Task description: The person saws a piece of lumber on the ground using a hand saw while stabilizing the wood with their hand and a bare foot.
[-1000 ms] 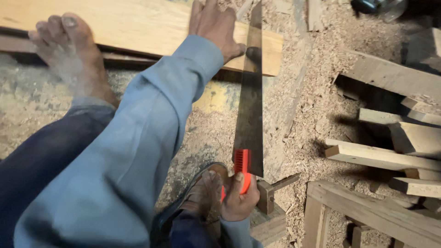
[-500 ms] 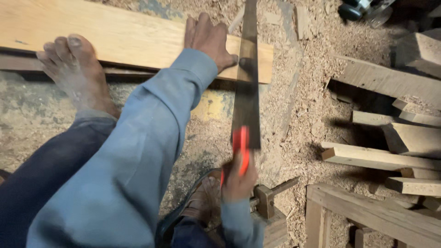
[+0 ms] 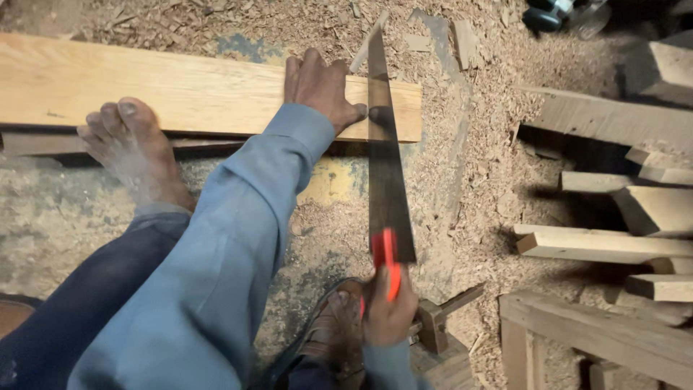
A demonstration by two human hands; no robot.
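Two hands at work on one plank. Left hand (image 3: 317,85) lies flat and spread on the pale wooden plank (image 3: 180,90), fingers pressing down, thumb set out toward the saw blade just beside it. Right hand (image 3: 388,310) is closed tight around the red handle (image 3: 386,263) of the handsaw (image 3: 386,166), low and near the body.

Blade runs away from the right hand and crosses the plank near its right end, touching the near edge just right of the left thumb. Bare foot (image 3: 133,148) rests on the plank's near edge, well left of the left hand, pinning it.

Change noted: over the last second the blade tip has moved farther past the plank and the handle sits closer to the plank than it did. Judged as a forward stroke in progress; cut is under way, offcut at the right end not yet free.

Surroundings: sawdust-covered floor (image 3: 476,166) under both hands; stacked timber offcuts (image 3: 606,242) well right of the right hand; a small wooden mallet (image 3: 440,321) just beside the right hand.
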